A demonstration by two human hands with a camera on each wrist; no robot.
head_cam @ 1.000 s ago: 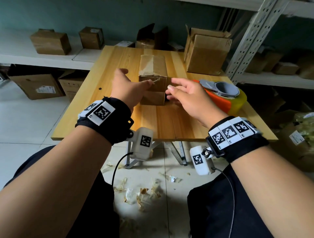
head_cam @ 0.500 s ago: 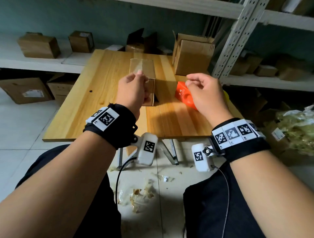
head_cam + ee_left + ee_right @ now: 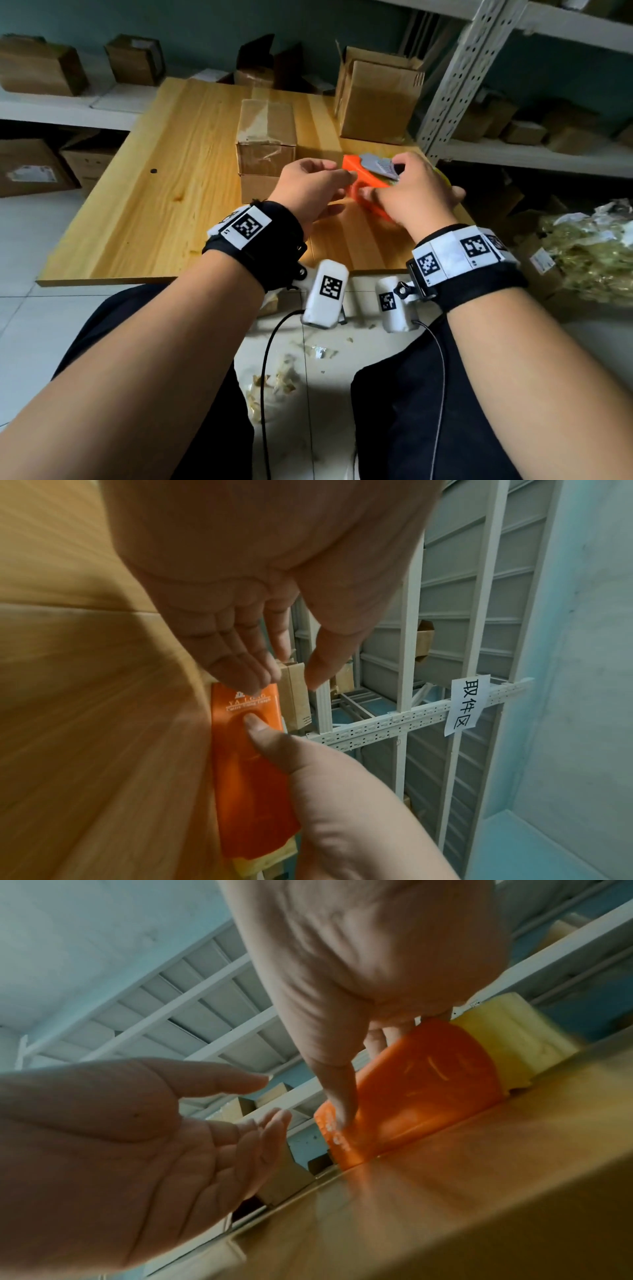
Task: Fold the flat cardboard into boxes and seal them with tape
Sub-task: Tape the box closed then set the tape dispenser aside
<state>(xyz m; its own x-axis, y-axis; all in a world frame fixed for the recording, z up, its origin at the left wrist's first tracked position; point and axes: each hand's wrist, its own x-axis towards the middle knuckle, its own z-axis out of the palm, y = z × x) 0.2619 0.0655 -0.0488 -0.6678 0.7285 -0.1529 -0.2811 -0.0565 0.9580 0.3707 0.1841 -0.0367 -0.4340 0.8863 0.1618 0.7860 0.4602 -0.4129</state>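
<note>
A small taped cardboard box [image 3: 265,137] stands in the middle of the wooden table [image 3: 137,222]. To its right lies an orange tape dispenser [image 3: 356,171] with a yellowish tape roll [image 3: 514,1037] at its far end. My right hand [image 3: 383,180] grips the dispenser, with its thumb pressed on the orange side [image 3: 246,777] and its fingers over the top. My left hand [image 3: 342,181] hovers at the dispenser's near end with relaxed, spread fingers [image 3: 246,677] and holds nothing. In the right wrist view the right hand [image 3: 366,1077] wraps the orange body [image 3: 428,1091].
A larger open carton [image 3: 376,99] stands at the table's back right, beside a white perforated shelf post [image 3: 455,78]. Cardboard boxes fill the shelves behind and to the right. Tape scraps [image 3: 274,380] litter the floor, and a plastic-wrapped bundle [image 3: 589,260] lies at the right.
Both hands left the small box and moved right. The right hand took hold of the orange dispenser, and the left hand followed to its near end.
</note>
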